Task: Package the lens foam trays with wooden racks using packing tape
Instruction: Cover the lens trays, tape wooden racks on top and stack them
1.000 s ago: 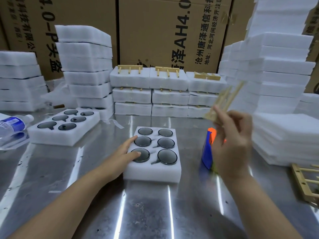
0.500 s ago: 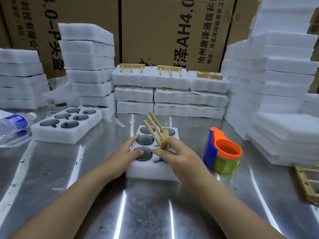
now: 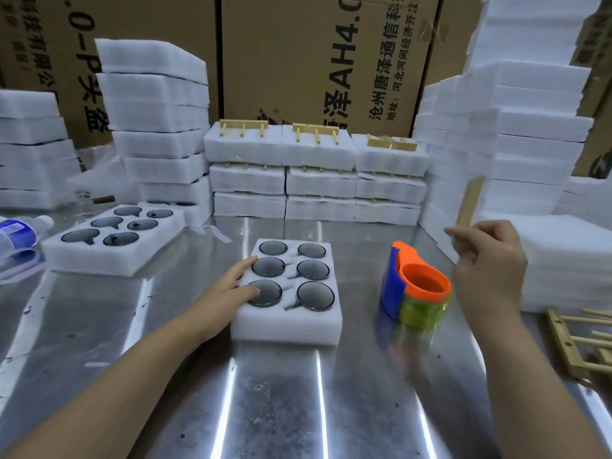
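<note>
Left hand point(image 3: 228, 293) grip apart, flat on the open foam tray point(image 3: 286, 327). Right of the tray, beyond the tape dispenser point(image 3: 415, 289), right hand point(image 3: 486, 273) grip clamped on a raised wooden rack point(image 3: 468, 203); not yet laid or taped. Behind the tray, finished bundles point(image 3: 318, 175) stacked.

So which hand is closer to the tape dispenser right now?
Right. The right hand is raised just right of the dispenser, holding a rack; the left hand rests on the tray, further off to its left.
</note>
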